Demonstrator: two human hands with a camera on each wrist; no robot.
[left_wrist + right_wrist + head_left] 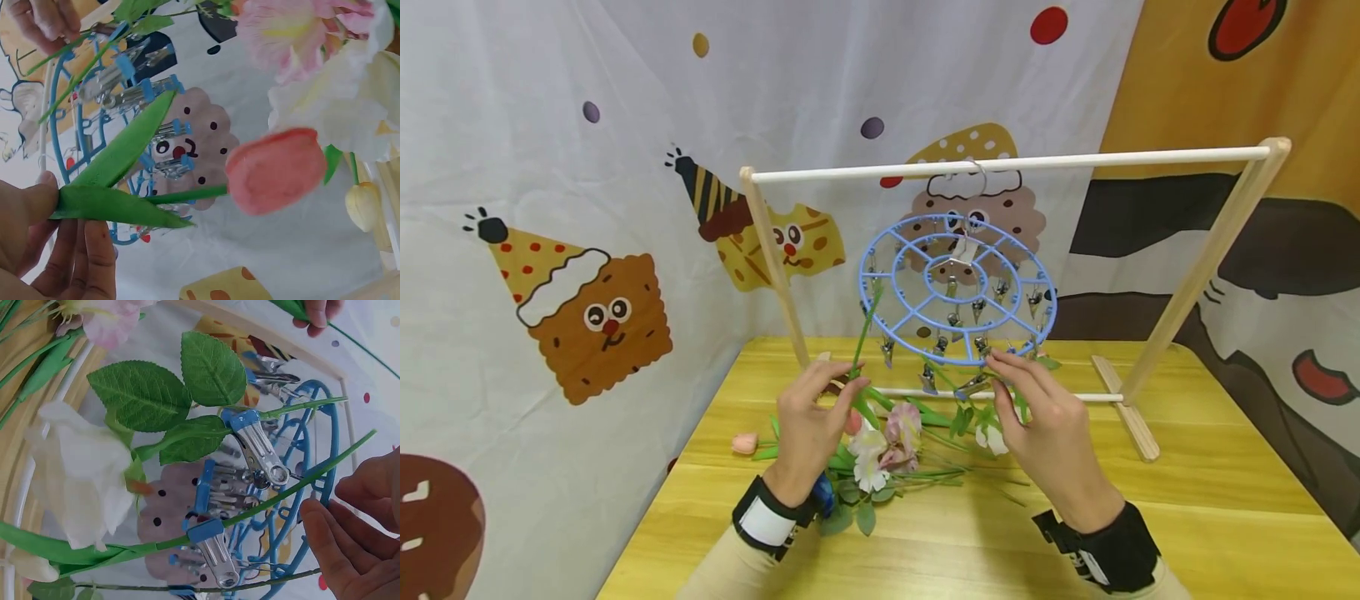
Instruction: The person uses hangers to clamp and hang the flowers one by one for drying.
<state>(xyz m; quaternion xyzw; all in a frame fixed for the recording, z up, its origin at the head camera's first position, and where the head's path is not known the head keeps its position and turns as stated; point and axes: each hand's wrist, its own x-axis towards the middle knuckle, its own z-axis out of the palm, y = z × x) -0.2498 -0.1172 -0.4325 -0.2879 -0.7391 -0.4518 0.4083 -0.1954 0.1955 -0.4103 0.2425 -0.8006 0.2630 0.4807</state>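
Observation:
My left hand pinches the green stem of an artificial pink tulip where its leaves branch off. The stem's end rises past the left side of a round blue clip hanger. At the hanger's near right rim, my right hand has thumb and fingertips on either side of the blue ring. Close by, a metal clip with blue tips grips the stem of a white rose. Another clip holds a long green stem with a pale bud.
The hanger hangs by a hook from the white bar of a wooden stand. Beneath it, several artificial flowers lie on the wooden table, among them a pink and white bloom. A printed curtain stands behind.

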